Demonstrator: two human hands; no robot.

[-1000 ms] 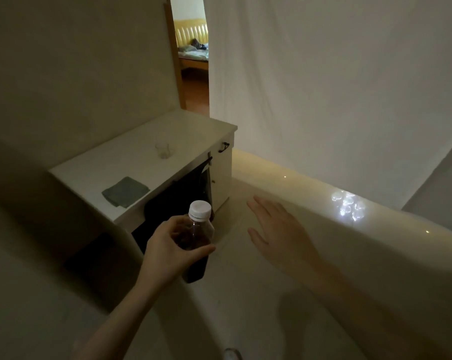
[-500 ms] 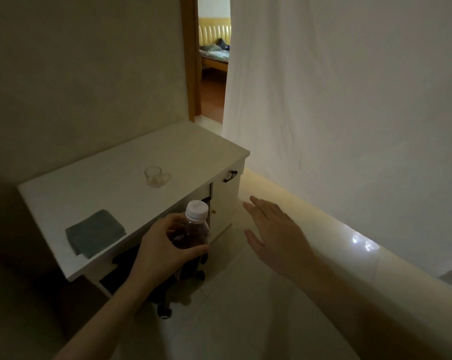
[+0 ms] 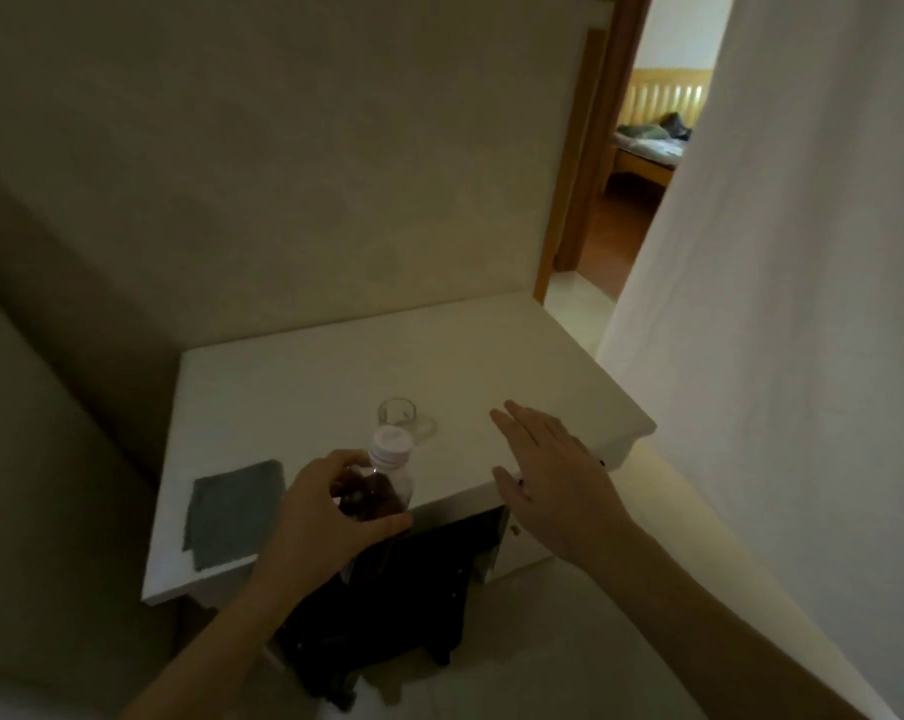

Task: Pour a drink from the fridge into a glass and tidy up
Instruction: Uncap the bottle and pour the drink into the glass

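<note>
My left hand (image 3: 318,517) grips a clear plastic bottle (image 3: 379,488) of dark drink with a white cap, held upright over the front edge of a white desk (image 3: 491,366). A small clear glass mug (image 3: 400,418) stands on the desk just beyond the bottle, its handle to the right. My right hand (image 3: 548,478) hovers flat and open over the desk's front right part, fingers spread, holding nothing.
A grey cloth (image 3: 234,511) lies on the desk's front left. A dark chair or bag (image 3: 413,589) sits under the desk. A wall runs behind, a white sheet (image 3: 803,304) hangs to the right, and a doorway (image 3: 631,189) opens beyond.
I have come closer to the desk, which now lies straight ahead below me. Both hands, the left still holding the bottle, now reach over its front edge near the glass.
</note>
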